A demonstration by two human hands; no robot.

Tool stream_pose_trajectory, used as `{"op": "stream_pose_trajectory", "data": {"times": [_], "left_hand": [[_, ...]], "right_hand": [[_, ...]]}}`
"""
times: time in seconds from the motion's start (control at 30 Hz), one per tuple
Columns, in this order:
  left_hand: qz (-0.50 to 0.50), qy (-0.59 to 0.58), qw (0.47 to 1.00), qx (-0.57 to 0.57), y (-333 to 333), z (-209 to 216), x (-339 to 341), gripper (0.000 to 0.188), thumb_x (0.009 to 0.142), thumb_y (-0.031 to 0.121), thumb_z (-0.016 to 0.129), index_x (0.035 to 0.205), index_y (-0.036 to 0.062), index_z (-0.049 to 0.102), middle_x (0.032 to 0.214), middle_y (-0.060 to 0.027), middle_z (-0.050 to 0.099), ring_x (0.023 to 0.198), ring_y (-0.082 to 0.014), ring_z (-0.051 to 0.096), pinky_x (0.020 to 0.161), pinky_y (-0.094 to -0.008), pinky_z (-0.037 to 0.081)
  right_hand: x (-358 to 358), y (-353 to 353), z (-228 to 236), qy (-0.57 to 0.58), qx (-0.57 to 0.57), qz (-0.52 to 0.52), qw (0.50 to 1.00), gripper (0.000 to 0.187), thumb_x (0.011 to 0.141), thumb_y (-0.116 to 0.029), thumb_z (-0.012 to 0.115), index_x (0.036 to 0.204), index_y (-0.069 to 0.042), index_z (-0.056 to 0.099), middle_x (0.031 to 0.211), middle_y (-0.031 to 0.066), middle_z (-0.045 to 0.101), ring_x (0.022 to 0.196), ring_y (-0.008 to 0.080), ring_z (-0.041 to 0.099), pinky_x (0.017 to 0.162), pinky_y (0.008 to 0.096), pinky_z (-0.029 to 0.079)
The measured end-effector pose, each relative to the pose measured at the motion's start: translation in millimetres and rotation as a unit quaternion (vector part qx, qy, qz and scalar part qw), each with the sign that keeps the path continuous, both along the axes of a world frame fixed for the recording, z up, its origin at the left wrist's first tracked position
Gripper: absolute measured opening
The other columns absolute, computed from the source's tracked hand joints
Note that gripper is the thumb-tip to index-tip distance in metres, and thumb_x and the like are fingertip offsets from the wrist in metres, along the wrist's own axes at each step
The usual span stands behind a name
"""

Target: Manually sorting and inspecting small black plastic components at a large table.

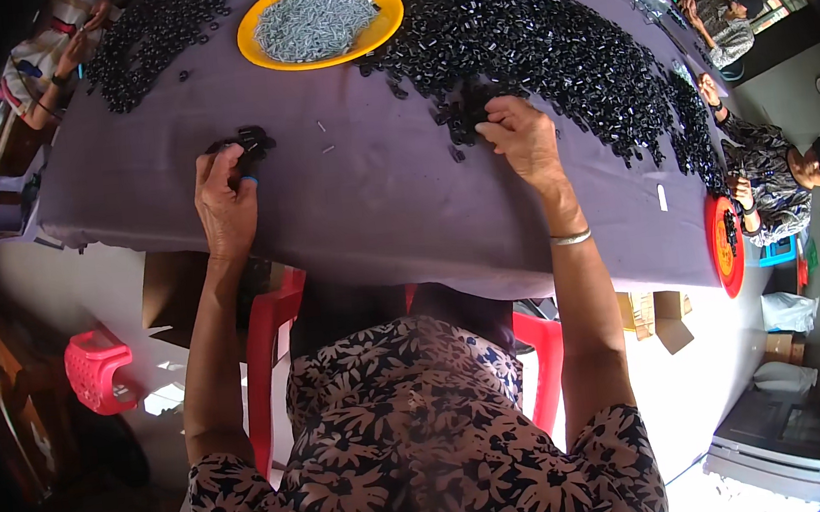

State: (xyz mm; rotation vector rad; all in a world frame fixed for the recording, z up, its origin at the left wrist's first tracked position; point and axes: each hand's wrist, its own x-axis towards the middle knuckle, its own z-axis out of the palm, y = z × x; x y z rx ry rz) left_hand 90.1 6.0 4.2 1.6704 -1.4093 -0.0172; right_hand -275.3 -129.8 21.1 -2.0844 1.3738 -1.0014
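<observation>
My left hand is raised over the left part of the table, its fingers closed on a small bunch of shiny black pieces. A blue band circles one of its fingers. My right hand is at the near edge of a broad heap of small black tube-like pieces, thumb and fingers pinched on a few of them. Exactly which pieces it grips is partly hidden. Beyond both hands, a yellow plate holds many silvery screws. Two loose screws lie between my hands on the purple-grey cloth.
A second spread of black pieces lies at the far left. Co-workers sit along the right side, and another person's hands show at the upper left. An orange-red plate sits at the right edge. A pink stool stands on the floor.
</observation>
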Motion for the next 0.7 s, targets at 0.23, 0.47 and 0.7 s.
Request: {"op": "stream_pose_trajectory", "data": {"times": [0.23, 0.47, 0.7], "left_hand": [[-0.024, 0.113, 0.992, -0.047, 0.1, -6.5, 7.6, 0.043, 0.075, -0.018, 0.049, 0.111, 0.0004, 0.062, 0.099, -0.0058, 0.056, 0.093, -0.0159, 0.06, 0.086, -0.0264, 0.048], [-0.054, 0.148, 0.984, -0.085, -2.8, -11.1, 7.4, 0.038, 0.074, -0.017, 0.052, 0.105, 0.0024, 0.064, 0.095, -0.0038, 0.057, 0.084, -0.0138, 0.059, 0.078, -0.0252, 0.048], [-0.048, 0.158, 0.983, -0.084, -1.5, -9.5, 5.4, 0.038, 0.074, -0.017, 0.052, 0.104, 0.0021, 0.064, 0.095, -0.0034, 0.057, 0.083, -0.0129, 0.059, 0.078, -0.0247, 0.048]], "right_hand": [[-12.4, 30.6, 5.8, -0.184, 0.115, -0.056, 0.975, 0.008, 0.088, -0.006, 0.066, 0.095, -0.004, 0.068, 0.077, -0.0018, 0.063, 0.061, 0.0045, 0.056, 0.051, 0.0185, 0.046], [7.3, 50.9, 9.6, -0.05, 0.037, 0.018, 0.998, 0.008, 0.08, -0.004, 0.072, 0.086, -0.001, 0.068, 0.071, -0.002, 0.062, 0.062, 0.0055, 0.056, 0.056, 0.0223, 0.047], [30.2, 47.4, 15.9, 0.105, -0.031, 0.019, 0.994, 0.014, 0.074, -0.005, 0.076, 0.084, 0.001, 0.066, 0.072, 0.0069, 0.062, 0.061, 0.0119, 0.059, 0.058, 0.0254, 0.049]]}}
